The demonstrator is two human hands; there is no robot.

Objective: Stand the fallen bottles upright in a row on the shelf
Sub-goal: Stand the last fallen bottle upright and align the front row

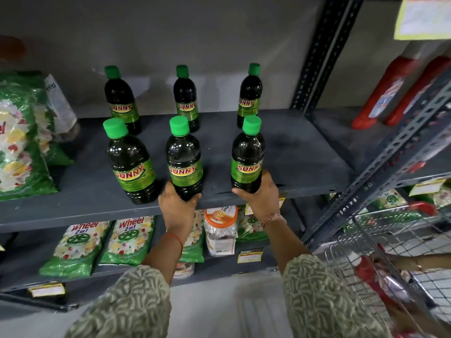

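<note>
Several dark bottles with green caps and green "Sunny" labels stand upright on the grey shelf [297, 152] in two rows. Back row: left bottle [122, 98], middle bottle [186, 98], right bottle [249, 96]. Front row: left bottle [130, 162] stands free; my left hand [177, 203] grips the base of the front middle bottle [184, 157]; my right hand [260, 196] grips the base of the front right bottle [247, 154]. Both held bottles stand near the shelf's front edge.
Green detergent bags [19, 132] lie at the shelf's left end. The lower shelf holds "Wheel" packs [78, 245] and an orange-lidded jar [220, 230]. Red bottles [385, 93] lean on the neighbouring rack. A wire basket [395, 259] and another person's hand [415, 264] are at the lower right.
</note>
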